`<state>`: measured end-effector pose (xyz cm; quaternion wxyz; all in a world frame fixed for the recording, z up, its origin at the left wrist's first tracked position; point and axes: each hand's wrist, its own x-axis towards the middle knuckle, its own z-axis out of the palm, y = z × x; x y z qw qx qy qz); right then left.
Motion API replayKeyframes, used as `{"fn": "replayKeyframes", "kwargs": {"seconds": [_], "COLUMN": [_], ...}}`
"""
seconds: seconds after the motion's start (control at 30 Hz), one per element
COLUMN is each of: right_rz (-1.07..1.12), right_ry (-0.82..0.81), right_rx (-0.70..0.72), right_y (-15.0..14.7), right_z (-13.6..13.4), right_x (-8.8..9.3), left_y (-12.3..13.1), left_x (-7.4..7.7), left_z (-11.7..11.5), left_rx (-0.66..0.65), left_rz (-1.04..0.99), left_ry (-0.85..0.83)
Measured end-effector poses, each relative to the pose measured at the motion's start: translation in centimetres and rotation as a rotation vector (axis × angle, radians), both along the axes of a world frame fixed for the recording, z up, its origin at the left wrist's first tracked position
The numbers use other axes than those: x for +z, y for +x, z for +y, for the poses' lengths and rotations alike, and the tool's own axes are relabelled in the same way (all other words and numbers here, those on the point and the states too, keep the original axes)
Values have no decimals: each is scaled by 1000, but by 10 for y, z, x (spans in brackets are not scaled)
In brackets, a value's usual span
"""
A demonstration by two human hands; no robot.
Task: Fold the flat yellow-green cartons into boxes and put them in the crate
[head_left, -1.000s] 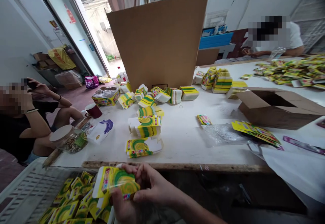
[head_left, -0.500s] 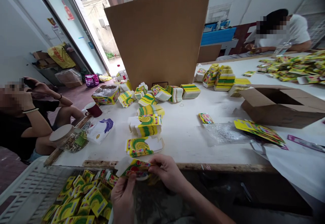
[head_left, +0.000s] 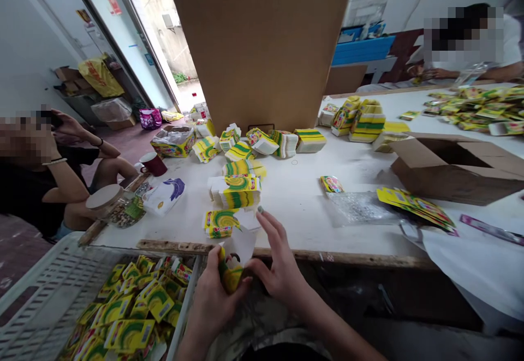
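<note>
My left hand (head_left: 213, 301) is wrapped round a small yellow-and-green printed carton (head_left: 230, 274) held just below the table's front edge. The carton's white flap (head_left: 241, 244) stands up. My right hand (head_left: 276, 260) rests against the carton with thumb and lower fingers, its upper fingers stretched toward the flap. Directly behind the hands, flat yellow-green carton blanks lie in a small stack (head_left: 221, 223) and a taller stack (head_left: 237, 190) on the white table (head_left: 295, 214).
A white slatted crate (head_left: 36, 295) at lower left holds several folded cartons (head_left: 131, 312). An open brown box (head_left: 454, 167), a clear bag (head_left: 358, 208), a cardboard sheet (head_left: 262, 50), a jar (head_left: 117, 208) and a mug (head_left: 151, 163) stand on the table. One person sits left, another at far right.
The carton has been lifted from over the crate to the table edge and turned upright, its white flap now raised. My right fingers have opened upward. The camera tilted slightly down.
</note>
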<state>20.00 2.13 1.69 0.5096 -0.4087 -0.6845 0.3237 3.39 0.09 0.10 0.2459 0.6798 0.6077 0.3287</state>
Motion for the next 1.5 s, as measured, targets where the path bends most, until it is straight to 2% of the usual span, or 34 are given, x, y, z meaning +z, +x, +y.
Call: {"fn": "replayKeyframes", "kwargs": {"seconds": [0.03, 0.13, 0.2, 0.27, 0.33, 0.43, 0.5, 0.57, 0.63, 0.77, 1.0, 1.13, 1.2, 1.27, 1.4, 1.43, 1.5], "right_rz": [144, 491, 577, 574, 507, 190, -7, -71, -104, -266, -265, -54, 89, 136, -111, -169, -212], "right_ry": [-174, -676, -809, -753, -625, -352, -209, -154, -148, -141, -129, -189, -252, -314, -354, -348, -322], "right_rx": [49, 368, 469, 433, 388, 381, 371, 293, 238, 355, 423, 321, 339, 315, 55, 24, 63], "right_y": [-3, -10, -14, -15, -15, -16, -16, -15, -12, -1, 15, 7, 1, -4, -12, -14, -19], "right_z": [1, 7, 9, 10, 9, 5, 4, 6, 10, 17, 25, 20, 16, 14, 14, 15, 19], "right_x": [-3, -12, -18, -21, -22, -18, -18, -21, -28, -36, -13, -18, -25, -29, -26, -25, -22], "left_y": [4, 10, 9, 6, 2, 3, 5, 5, 1, -13, -13, -6, -2, 2, 7, 7, 2], "left_x": [-4, -15, -20, -23, -24, -27, -30, -32, -32, -28, -13, -14, -16, -19, -25, -27, -29], "left_z": [-2, -8, -10, -9, -5, 2, 6, 8, 9, 8, 12, 12, 10, 7, 3, 3, 4], "left_rx": [20, -32, -54, -46, -43, -7, 69, 133, 133, 98, 21, 108, 133, 131, 97, 102, 137], "left_rz": [39, 105, 129, 122, 67, -122, -250, -291, -225, -1, 50, 115, 100, 74, 62, 58, 18], "left_ry": [48, 195, 247, 231, 148, 52, 92, 134, 120, 100, 112, 235, 264, 285, 303, 292, 263]}}
